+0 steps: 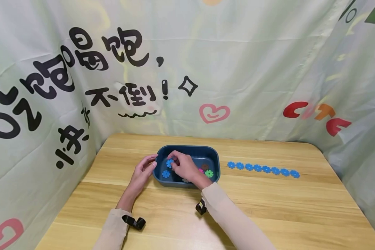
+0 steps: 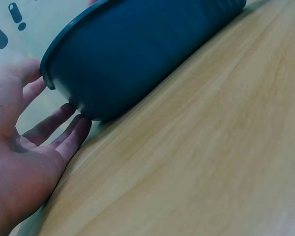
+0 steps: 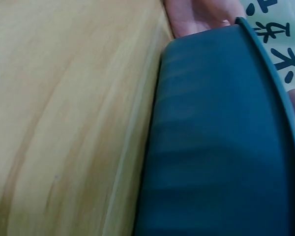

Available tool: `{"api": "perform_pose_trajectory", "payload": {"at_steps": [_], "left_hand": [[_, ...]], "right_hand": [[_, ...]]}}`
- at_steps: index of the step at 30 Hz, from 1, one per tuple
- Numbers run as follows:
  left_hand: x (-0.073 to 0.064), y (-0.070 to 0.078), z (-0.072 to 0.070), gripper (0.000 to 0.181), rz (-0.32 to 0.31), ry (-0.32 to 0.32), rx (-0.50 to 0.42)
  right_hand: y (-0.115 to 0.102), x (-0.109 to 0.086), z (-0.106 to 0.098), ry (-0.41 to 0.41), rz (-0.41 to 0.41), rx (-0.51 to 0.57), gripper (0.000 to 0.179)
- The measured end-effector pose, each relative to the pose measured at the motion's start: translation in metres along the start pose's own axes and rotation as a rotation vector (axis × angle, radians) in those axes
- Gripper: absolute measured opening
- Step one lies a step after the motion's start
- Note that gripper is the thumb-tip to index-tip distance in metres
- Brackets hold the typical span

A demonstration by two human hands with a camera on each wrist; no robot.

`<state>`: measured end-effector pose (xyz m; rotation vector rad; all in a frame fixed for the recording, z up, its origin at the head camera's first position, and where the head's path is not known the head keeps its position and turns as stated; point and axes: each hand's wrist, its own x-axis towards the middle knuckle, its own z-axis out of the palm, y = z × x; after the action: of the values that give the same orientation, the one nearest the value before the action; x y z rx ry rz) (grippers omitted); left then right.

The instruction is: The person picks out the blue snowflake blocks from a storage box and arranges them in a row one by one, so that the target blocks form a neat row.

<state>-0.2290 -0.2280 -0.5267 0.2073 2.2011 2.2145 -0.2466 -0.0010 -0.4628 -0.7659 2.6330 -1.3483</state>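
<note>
A dark blue plastic bin [image 1: 187, 184] stands on the wooden table, with several loose flower-shaped discs inside. My right hand [image 1: 187, 168] reaches over its front rim and pinches a blue flower-shaped disc [image 1: 169, 163] between thumb and fingers. Below that lies another blue disc [image 1: 166, 174] on the bin's floor. With fingers fairly straight, my left hand [image 1: 143, 171] touches the bin's left end; in the left wrist view the fingertips [image 2: 82, 129] rest against its outer wall [image 2: 123, 64]. The right wrist view shows mostly the bin's outer side [image 3: 221, 132], and the right hand's grip is hidden there.
Right of the bin, a row of several blue discs [image 1: 266, 169] runs along the table [image 1: 268, 208]. In the bin's right part lie a green disc [image 1: 209, 173], a brown disc [image 1: 205, 167] and a pink disc [image 1: 201, 171]. A printed curtain [image 1: 253, 69] hangs behind the table.
</note>
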Motion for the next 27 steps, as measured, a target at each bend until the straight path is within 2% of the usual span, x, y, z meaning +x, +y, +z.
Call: {"api": "perform_pose_trajectory", "payload": {"at_steps": [11, 16, 27], "left_hand": [[-0.001, 0.001, -0.001, 0.044, -0.010, 0.009, 0.019], [-0.001, 0.001, -0.001, 0.044, -0.001, 0.011, 0.014], [-0.001, 0.000, 0.000, 0.046, -0.009, 0.010, 0.029]], "right_hand": [[-0.002, -0.019, -0.018, 0.048, 0.000, 0.059, 0.025], [-0.003, -0.027, -0.025, 0.060, 0.017, 0.051, 0.031], [-0.001, -0.046, -0.038, 0.107, -0.004, 0.045, 0.036]]}}
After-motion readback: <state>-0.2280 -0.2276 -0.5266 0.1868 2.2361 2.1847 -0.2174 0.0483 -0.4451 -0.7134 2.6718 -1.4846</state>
